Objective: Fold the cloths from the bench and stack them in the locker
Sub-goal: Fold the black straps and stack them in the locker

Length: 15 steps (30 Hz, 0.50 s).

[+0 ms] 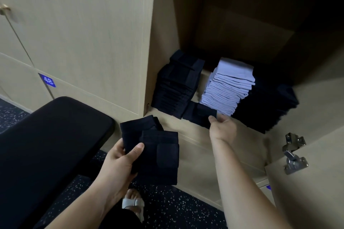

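Beside locker [163,33], plate [47,80] reads 48; left fingers [137,148] grip cloths [158,156], right fingers [212,118] pinch cloth [198,115].

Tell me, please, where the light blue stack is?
Head view, right of centre: the light blue stack stands in the locker between the left dark stack and the right dark stack.

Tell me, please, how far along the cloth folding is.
Done: a left dark stack, a light stack and a right dark stack stand in the locker. In hand: the right hand grips a folded cloth before them; the left hand holds two folded cloths. Left: stacking those three.
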{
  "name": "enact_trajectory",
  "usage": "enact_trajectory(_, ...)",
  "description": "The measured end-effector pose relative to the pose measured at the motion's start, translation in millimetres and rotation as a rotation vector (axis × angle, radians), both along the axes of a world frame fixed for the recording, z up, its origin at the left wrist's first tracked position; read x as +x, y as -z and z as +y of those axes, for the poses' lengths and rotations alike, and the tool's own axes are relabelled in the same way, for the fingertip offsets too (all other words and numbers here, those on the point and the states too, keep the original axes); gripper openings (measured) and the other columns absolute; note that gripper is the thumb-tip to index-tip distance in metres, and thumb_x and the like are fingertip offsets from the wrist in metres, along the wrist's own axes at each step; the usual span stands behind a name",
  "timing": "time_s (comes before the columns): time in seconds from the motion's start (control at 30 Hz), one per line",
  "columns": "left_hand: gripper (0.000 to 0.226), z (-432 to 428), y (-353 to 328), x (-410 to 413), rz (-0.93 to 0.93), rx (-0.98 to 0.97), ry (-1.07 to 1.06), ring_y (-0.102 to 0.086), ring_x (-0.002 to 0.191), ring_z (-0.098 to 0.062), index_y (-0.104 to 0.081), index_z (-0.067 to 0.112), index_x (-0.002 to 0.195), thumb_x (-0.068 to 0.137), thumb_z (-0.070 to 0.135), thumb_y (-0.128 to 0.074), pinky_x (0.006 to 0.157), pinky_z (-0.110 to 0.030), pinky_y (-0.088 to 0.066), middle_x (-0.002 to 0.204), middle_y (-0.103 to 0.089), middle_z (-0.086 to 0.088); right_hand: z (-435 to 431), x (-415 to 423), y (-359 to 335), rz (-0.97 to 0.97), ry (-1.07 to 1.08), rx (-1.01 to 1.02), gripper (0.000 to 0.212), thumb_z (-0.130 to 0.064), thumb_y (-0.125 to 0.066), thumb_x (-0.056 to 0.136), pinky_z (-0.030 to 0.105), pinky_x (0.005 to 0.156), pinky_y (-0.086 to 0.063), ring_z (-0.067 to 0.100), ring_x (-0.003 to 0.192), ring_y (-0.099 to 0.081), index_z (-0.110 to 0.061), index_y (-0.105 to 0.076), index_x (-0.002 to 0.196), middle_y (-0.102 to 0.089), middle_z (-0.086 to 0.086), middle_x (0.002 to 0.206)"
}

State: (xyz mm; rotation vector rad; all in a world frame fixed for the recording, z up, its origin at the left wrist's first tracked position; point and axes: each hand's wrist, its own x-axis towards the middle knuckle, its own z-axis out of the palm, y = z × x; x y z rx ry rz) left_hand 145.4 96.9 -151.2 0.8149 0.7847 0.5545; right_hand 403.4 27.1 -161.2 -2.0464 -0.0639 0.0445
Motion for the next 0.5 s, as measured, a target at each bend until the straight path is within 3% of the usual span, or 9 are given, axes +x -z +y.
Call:
enact_trajectory(0.1, 0.024, -4, -8, -5, -0.008, -0.007, -0.013, -0.072, 0.096, -0.032, -0.064, 0.015, 0.116, 0.096, 0.007, -0.055, 0.078, -0.045, -0.057, 0.107, -0.073, -0.013, -9, -14, -7, -0.051, -0.015, -0.055, 0.027, -0.022, -0.070, 0.085, 0.027, 0.075, -0.040, 0.024, 0.097, -0.064, -0.013, -0.065, 0.110, -0.067, 0.003, 0.107)
enact_trajectory(0.17, 0.023, -7, -14, -9, -0.015, -0.017, -0.036, -0.072, 0.096, -0.033, -0.064, 0.014, 0.116, 0.096, 0.007, -0.055, 0.082, -0.049, -0.056, 0.107, -0.073, -0.014, -18, -32, -14, -0.054, -0.071, -0.038, 0.029, -0.024, -0.070, 0.085, 0.026, 0.074, -0.039, 0.020, 0.092, -0.063, -0.013, -0.065, 0.112, -0.067, 0.000, 0.101)
enact_trajectory(0.3, 0.026, -14, -25, -13, -0.017, -0.033, -0.093, -0.072, 0.096, -0.029, -0.062, 0.013, 0.120, 0.096, 0.005, -0.056, 0.087, -0.050, -0.056, 0.108, -0.073, -0.012, -45, -80, -20, 0.044, -0.314, 0.094, 0.018, -0.022, -0.071, 0.085, 0.016, 0.071, -0.043, 0.009, 0.085, -0.061, -0.013, -0.068, 0.101, -0.066, -0.004, 0.091)
enact_trajectory(0.43, 0.028, -24, -31, -17, 0.000, -0.057, -0.144, -0.070, 0.102, -0.030, -0.061, 0.013, 0.121, 0.096, 0.003, -0.057, 0.095, -0.053, -0.052, 0.112, -0.072, -0.010, -67, -127, -33, 0.212, -0.513, 0.179, 0.010, -0.027, -0.071, 0.086, 0.022, 0.073, -0.051, 0.008, 0.078, -0.064, -0.017, -0.071, 0.086, -0.073, -0.003, 0.083)
enact_trajectory(0.5, 0.026, -28, -33, -20, 0.003, -0.078, -0.166, -0.069, 0.103, -0.030, -0.061, 0.013, 0.119, 0.096, 0.004, -0.058, 0.095, -0.053, -0.052, 0.113, -0.071, -0.010, -75, -148, -39, 0.259, -0.592, 0.226, 0.013, -0.027, -0.069, 0.087, 0.015, 0.066, -0.049, 0.001, 0.071, -0.062, -0.015, -0.072, 0.084, -0.072, -0.008, 0.074)
